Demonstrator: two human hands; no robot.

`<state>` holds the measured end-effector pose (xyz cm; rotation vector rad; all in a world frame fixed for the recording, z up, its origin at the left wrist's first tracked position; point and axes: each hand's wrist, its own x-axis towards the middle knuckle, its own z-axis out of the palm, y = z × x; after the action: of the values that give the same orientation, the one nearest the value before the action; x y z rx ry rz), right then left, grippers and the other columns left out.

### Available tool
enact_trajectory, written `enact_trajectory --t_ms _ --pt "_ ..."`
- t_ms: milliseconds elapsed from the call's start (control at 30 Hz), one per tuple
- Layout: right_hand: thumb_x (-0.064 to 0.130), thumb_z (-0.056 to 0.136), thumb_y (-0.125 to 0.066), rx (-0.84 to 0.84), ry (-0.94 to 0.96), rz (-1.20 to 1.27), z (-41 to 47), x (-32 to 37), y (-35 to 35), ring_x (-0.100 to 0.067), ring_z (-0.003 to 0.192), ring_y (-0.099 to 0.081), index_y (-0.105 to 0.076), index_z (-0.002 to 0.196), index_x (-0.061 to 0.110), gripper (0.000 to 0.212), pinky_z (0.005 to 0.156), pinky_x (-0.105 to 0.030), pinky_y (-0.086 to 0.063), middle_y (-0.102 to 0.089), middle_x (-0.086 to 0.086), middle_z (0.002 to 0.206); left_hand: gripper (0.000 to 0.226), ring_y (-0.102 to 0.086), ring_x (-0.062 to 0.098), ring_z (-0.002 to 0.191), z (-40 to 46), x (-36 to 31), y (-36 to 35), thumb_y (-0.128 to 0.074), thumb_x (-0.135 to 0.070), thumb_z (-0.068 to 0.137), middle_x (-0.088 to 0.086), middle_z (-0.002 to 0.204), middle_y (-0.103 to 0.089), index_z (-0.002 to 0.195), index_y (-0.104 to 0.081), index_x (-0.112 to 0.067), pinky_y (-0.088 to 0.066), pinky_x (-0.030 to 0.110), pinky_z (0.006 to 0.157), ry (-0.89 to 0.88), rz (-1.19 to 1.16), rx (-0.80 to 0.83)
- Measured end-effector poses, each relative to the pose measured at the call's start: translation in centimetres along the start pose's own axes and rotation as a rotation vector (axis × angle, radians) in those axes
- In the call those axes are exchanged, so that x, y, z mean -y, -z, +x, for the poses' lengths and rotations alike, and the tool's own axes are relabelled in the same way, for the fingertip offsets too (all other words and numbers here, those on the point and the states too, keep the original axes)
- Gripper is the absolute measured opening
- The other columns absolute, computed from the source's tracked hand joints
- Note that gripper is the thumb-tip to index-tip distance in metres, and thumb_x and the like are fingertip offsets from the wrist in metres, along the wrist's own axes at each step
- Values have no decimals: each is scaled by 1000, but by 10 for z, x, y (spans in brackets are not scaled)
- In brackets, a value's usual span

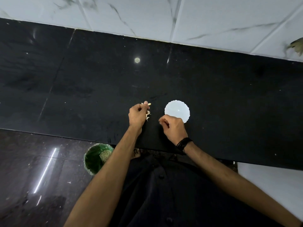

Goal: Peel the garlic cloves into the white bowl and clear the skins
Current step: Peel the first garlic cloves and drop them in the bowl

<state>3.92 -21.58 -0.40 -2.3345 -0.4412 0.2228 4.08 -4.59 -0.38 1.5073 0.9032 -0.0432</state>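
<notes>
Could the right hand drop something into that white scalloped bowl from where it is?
Probably yes. The right hand sits right at the near rim of the white scalloped bowl, nothing lies between them, and the bowl's top is open.

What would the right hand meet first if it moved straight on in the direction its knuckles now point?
The right hand points away from the person, and the white bowl lies directly beyond it, so most likely the bowl's near rim. Their heights are hard to judge, so it may pass just above it.
</notes>
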Motion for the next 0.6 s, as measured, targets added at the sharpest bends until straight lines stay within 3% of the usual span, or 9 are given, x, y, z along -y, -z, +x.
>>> enact_trajectory --t_ms 67,200,433,600 --pt "1 91 -64 -4 -35 -14 -4 -3 -6 -21 88 -73 -77 102 9 19 84 -33 -56 -78 -5 92 36 -58 10 71 -2 6 0 -61 -44 98 -3 72 -65 76 -72 -18 -51 31 74 8 -10 17" --pt "5 93 -62 17 -51 -94 -4 -2 -9 -30 94 -72 -67 125 10 33 83 -38 -57 -76 -13 98 35 -58 9 70 -1 16 0 -57 -38 102 -5 74 -67 80 -72 -15 -50 28 71 29 -13 49" --pt "15 88 -71 -46 -118 -105 -10 -2 -7 -10 72 -59 -66 109 18 22 69 -31 -53 -69 7 84 32 -57 9 70 2 23 1 -53 -35 104 -2 77 -67 84 -72 -18 -49 31 71 17 33 78" --pt "7 90 -64 7 -97 -33 -10 1 -7 -13 90 -70 -64 116 19 29 80 -31 -56 -76 6 94 30 -56 8 69 -2 25 -1 -51 -34 104 -4 73 -63 85 -70 -21 -51 33 74 -29 79 111"
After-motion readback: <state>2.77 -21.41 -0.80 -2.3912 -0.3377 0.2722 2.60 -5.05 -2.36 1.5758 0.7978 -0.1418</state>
